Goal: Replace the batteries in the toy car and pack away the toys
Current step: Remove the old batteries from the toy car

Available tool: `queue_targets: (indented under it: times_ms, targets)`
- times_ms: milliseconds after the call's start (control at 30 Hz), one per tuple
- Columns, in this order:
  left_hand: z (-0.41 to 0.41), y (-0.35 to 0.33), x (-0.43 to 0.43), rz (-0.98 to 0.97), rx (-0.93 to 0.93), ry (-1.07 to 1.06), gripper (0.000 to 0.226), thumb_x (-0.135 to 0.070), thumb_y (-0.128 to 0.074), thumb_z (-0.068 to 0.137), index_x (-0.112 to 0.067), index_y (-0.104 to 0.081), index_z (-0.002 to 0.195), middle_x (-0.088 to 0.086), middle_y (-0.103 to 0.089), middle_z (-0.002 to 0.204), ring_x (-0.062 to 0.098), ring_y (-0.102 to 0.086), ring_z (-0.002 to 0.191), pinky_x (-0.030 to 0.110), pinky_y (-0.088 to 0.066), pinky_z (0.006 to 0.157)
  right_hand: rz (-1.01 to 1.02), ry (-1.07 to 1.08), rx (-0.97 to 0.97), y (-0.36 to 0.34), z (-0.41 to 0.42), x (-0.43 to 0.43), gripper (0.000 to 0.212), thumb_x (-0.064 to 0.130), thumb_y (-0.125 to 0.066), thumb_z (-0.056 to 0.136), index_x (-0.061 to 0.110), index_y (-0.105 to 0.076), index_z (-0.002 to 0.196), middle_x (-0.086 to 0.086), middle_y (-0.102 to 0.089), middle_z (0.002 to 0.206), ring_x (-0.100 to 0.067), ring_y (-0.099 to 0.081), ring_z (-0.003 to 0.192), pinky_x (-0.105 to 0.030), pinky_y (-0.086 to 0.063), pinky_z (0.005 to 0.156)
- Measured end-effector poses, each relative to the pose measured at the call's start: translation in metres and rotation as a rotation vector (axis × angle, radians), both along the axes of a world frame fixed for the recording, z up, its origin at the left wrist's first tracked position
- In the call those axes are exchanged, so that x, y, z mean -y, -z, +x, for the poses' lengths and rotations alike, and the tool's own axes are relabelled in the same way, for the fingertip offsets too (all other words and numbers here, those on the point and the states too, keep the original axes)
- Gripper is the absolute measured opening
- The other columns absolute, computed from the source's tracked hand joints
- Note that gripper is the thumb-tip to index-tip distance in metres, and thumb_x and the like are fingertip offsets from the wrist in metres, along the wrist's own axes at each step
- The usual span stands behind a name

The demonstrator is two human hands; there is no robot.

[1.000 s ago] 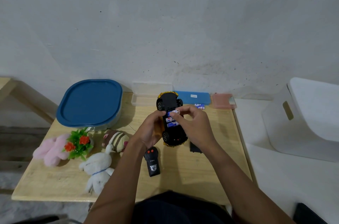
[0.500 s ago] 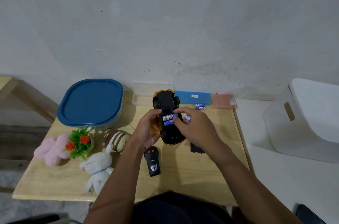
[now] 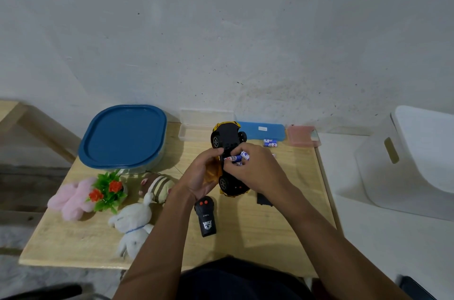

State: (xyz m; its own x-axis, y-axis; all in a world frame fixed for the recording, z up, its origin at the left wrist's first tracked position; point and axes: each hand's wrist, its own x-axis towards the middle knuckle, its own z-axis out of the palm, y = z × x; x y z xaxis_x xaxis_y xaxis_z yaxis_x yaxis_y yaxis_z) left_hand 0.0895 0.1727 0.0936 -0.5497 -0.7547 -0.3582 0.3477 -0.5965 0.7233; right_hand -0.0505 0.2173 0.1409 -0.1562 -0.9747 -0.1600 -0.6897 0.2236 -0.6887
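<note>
A yellow toy car [image 3: 227, 137] lies upside down, black underside up, above the middle of the wooden table [image 3: 270, 231]. My left hand [image 3: 200, 177] grips the car's left side. My right hand [image 3: 255, 169] pinches a blue-and-white battery [image 3: 242, 156] over the open battery bay, where other batteries show under my fingers. Two spare batteries [image 3: 270, 143] lie on the table near the back. The black battery cover [image 3: 264, 200] lies to the right of the car. A black remote control [image 3: 207, 216] lies in front of the car.
A big blue-lidded box [image 3: 122, 136] stands back left. A clear box [image 3: 194, 128], a blue case [image 3: 262, 130] and a pink box [image 3: 301, 135] line the wall. A pink plush [image 3: 71, 197], a plastic plant [image 3: 108, 189], a striped plush [image 3: 157, 185] and a white bunny [image 3: 134, 226] lie left. A white stool [image 3: 412, 159] stands right.
My right hand has shifted a battery from the car's right side down over the battery bay. The car has tilted slightly and moved a little towards the wall.
</note>
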Motion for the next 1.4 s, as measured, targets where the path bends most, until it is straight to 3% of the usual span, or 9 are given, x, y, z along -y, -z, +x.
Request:
queue_targets:
  times_ms: [200,433,600,700,800,933,1033,1200,1400]
  targets:
    - [-0.004,0.001,-0.003,-0.009,0.012,0.02,0.035,-0.021,-0.054,0.081,-0.001,-0.066,0.108,0.014,-0.071,0.094,0.023,-0.069,0.084,0.029,-0.056,0.073,-0.014,0.021,0.086,0.004,0.0,-0.003,0.024,0.039,-0.069,0.069,0.024,-0.063,0.087,0.001,-0.066,0.081,-0.017,-0.065,0.076,-0.04,-0.056,0.066]
    - [-0.002,0.001,-0.001,0.032,0.008,-0.016,0.037,-0.025,-0.057,0.081,-0.003,-0.067,0.109,0.015,-0.07,0.096,0.026,-0.066,0.087,0.033,-0.054,0.078,-0.069,-0.067,0.104,0.001,-0.004,-0.01,0.017,0.035,-0.064,0.08,0.025,-0.062,0.094,0.006,-0.063,0.075,-0.01,-0.059,0.069,-0.033,-0.053,0.062]
    - [0.0,0.002,-0.001,0.06,-0.025,-0.031,0.039,-0.022,-0.06,0.083,0.0,-0.064,0.115,0.017,-0.069,0.099,0.027,-0.067,0.089,0.034,-0.056,0.079,-0.022,-0.26,0.012,0.001,-0.014,-0.01,0.028,0.045,-0.062,0.089,0.027,-0.055,0.109,0.006,-0.064,0.1,-0.007,-0.06,0.086,-0.027,-0.049,0.068]
    - [-0.001,0.0,-0.003,0.081,-0.027,-0.026,0.035,-0.024,-0.056,0.083,-0.002,-0.066,0.109,0.015,-0.071,0.095,0.024,-0.069,0.084,0.031,-0.058,0.072,-0.005,-0.306,-0.017,0.003,-0.019,-0.007,0.027,0.048,-0.057,0.092,0.026,-0.054,0.108,0.005,-0.063,0.099,-0.007,-0.057,0.085,-0.028,-0.047,0.068]
    - [-0.004,-0.004,-0.005,0.102,-0.002,-0.057,0.044,-0.023,-0.061,0.084,0.001,-0.061,0.12,0.017,-0.068,0.104,0.026,-0.068,0.091,0.033,-0.057,0.076,-0.108,-0.23,-0.032,0.007,-0.018,-0.005,0.029,0.047,-0.05,0.096,0.023,-0.059,0.109,0.002,-0.066,0.096,-0.013,-0.06,0.086,-0.035,-0.051,0.072]
    - [-0.006,-0.008,-0.005,0.126,-0.016,-0.094,0.051,-0.024,-0.059,0.086,0.004,-0.055,0.128,0.017,-0.066,0.106,0.027,-0.068,0.092,0.033,-0.058,0.072,-0.237,0.024,0.153,0.008,-0.019,-0.002,0.029,0.044,-0.048,0.098,0.02,-0.064,0.097,0.003,-0.065,0.083,-0.006,-0.06,0.073,-0.026,-0.051,0.061]
    - [-0.003,-0.008,-0.002,0.112,-0.043,-0.127,0.059,-0.026,-0.061,0.082,0.005,-0.052,0.131,0.017,-0.066,0.107,0.028,-0.067,0.095,0.035,-0.058,0.074,-0.193,0.2,0.495,0.009,-0.021,-0.005,0.035,0.041,-0.039,0.102,0.018,-0.052,0.079,0.005,-0.046,0.066,-0.003,-0.038,0.05,-0.023,-0.033,0.05]
    - [0.001,-0.004,-0.002,0.104,-0.077,-0.141,0.057,-0.025,-0.058,0.085,0.004,-0.05,0.134,0.019,-0.065,0.112,0.029,-0.066,0.098,0.038,-0.057,0.077,-0.026,0.288,0.884,0.0,-0.029,-0.009,0.027,0.029,-0.037,0.104,0.012,-0.051,0.089,-0.003,-0.057,0.08,-0.008,-0.028,0.043,-0.025,-0.027,0.049]
    - [0.002,-0.004,-0.002,0.097,-0.082,-0.145,0.058,-0.026,-0.057,0.085,0.004,-0.05,0.133,0.016,-0.067,0.105,0.028,-0.068,0.094,0.036,-0.057,0.075,0.106,0.063,0.812,-0.001,-0.031,-0.013,0.017,0.017,-0.045,0.101,0.016,-0.052,0.086,0.002,-0.037,0.063,-0.007,-0.025,0.045,-0.022,-0.021,0.044]
